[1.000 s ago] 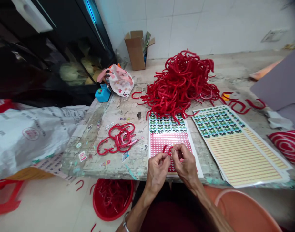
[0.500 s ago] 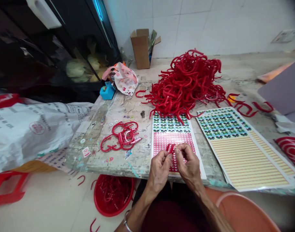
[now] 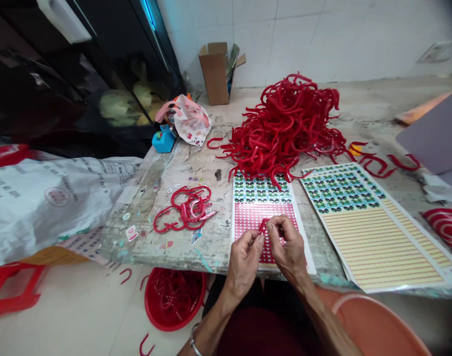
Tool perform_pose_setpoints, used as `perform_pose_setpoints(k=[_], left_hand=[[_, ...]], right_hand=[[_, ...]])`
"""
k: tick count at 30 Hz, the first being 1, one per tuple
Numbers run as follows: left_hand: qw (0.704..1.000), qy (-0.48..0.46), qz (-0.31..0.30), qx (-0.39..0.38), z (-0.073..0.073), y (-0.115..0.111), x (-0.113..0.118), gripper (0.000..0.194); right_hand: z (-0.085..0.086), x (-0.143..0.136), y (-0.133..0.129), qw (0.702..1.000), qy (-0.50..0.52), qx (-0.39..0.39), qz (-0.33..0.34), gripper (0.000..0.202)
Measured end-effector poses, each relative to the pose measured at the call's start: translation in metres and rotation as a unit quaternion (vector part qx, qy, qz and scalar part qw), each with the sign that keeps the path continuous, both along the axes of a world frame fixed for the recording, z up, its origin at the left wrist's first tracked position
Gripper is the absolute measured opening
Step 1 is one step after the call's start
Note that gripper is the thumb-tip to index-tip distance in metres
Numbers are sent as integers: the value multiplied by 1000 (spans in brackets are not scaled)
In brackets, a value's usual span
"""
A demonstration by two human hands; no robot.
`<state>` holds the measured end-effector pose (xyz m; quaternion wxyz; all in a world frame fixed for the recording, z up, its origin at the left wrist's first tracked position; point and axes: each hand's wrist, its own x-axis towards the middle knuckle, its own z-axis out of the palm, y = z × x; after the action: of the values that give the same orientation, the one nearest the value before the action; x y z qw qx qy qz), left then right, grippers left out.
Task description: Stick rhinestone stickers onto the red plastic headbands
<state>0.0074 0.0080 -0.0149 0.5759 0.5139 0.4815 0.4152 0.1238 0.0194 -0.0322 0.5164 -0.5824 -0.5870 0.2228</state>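
My left hand (image 3: 244, 257) and my right hand (image 3: 288, 247) meet over a sticker sheet (image 3: 244, 213) at the table's front edge. Both pinch a small red curved strip (image 3: 262, 226) between thumb and fingers; most of it is hidden by the fingertips. Green-and-black motifs run along the sheet's top, with rows of small marks on pink and red below. Behind the sheet rises a large tangled heap of red curved strips (image 3: 285, 128). To the left lies a smaller loose group of red strips (image 3: 187, 210), bent into loops.
More sticker sheets (image 3: 378, 242) lie to the right. At the back stand a cardboard box (image 3: 214, 79), a patterned bag (image 3: 192, 121) and a blue tape dispenser (image 3: 163, 141). Below the table are a red basin (image 3: 174, 324) of strips and an orange tub (image 3: 378, 326). A white sack (image 3: 63, 198) is at left.
The red strip between my fingers has turned and shows as a narrower piece; two side-by-side lengths showed before. My right hand has shifted slightly left and up. The heaps are unchanged.
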Motion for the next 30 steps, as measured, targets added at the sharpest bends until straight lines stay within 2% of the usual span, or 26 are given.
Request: perform_pose_setpoints(k=[8, 15, 24, 30], left_hand=[[999, -8, 43, 1, -1, 2, 4, 25], [999, 23, 43, 9, 0, 3, 8, 26], [997, 50, 45, 29, -1, 2, 5, 27], [997, 37, 69, 16, 3, 2, 9, 28]], right_hand=[[-3, -2, 3, 997, -58, 47, -9, 4], [-3, 0, 1, 992, -85, 90, -15, 7], [-4, -1, 4, 994, -71, 76, -23, 5], [-5, 0, 3, 990, -105, 92, -20, 6]])
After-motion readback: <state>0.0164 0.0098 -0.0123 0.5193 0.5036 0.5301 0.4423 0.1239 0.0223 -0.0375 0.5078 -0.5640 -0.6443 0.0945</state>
